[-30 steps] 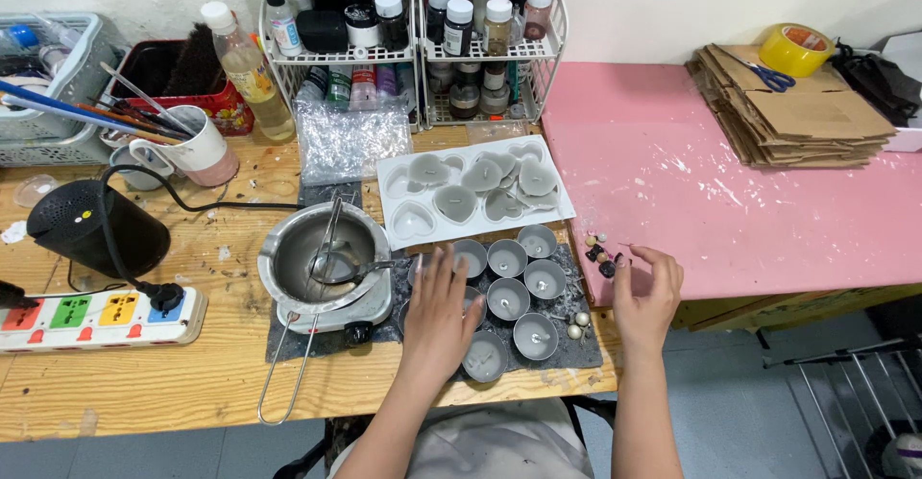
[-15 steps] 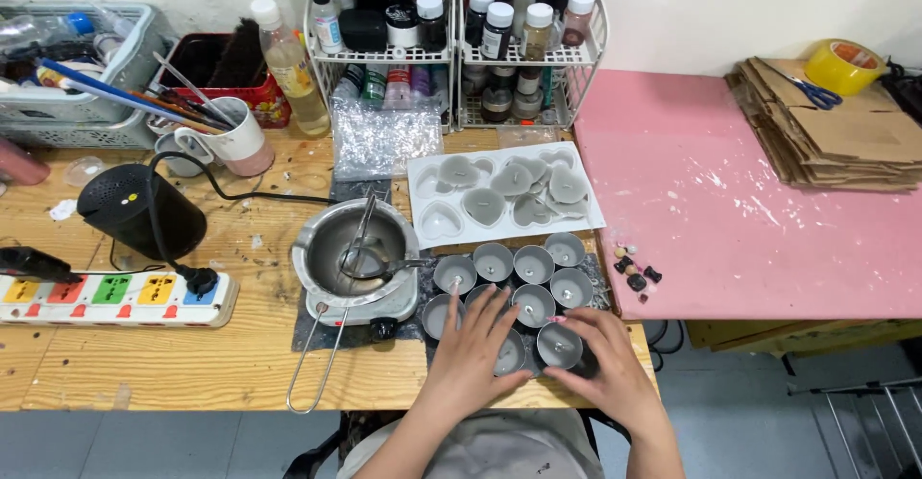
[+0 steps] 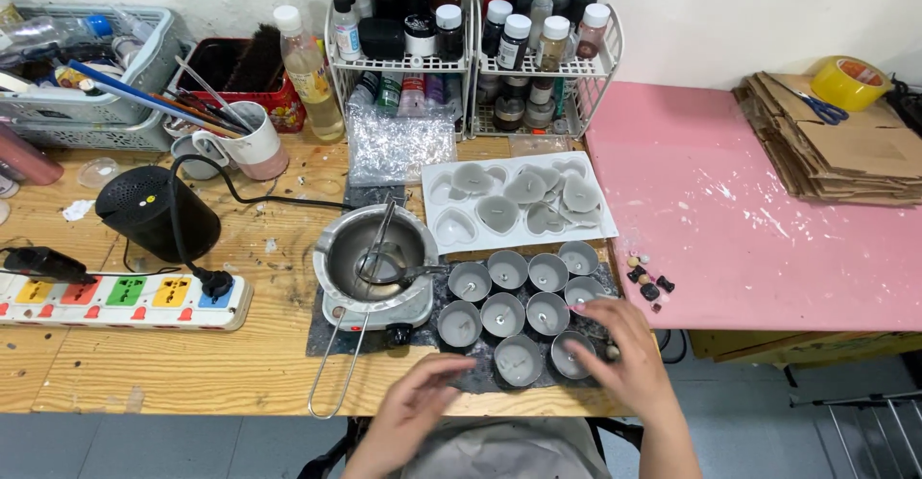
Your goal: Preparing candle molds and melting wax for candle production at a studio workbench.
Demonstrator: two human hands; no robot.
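Observation:
Several small round metal cups [image 3: 507, 270] filled with grey wax stand on a dark mat [image 3: 329, 337] near the table's front edge. My right hand [image 3: 622, 364] is over the front right cups, fingers curled and pinching what looks like a small bead. My left hand [image 3: 420, 404] hovers flat and holds nothing at the table's front edge, just left of the front cup [image 3: 519, 360]. A few small dark and pale beads [image 3: 646, 281] lie on the pink tabletop [image 3: 730, 229] right of the cups. A metal pot [image 3: 373, 254] with a utensil in it sits on a small hot plate left of the cups.
A white heart-shaped mould tray [image 3: 438, 239] lies behind the cups. A wire rack of bottles [image 3: 471, 52], a mug of brushes [image 3: 252, 145], a black speaker [image 3: 156, 212] and a power strip [image 3: 125, 302] fill the wooden table. Cardboard [image 3: 845, 148] and yellow tape [image 3: 845, 82] sit far right.
My right hand left the beads on the pink top and came over the front right cups. My left hand drew back from the cups to the table's front edge.

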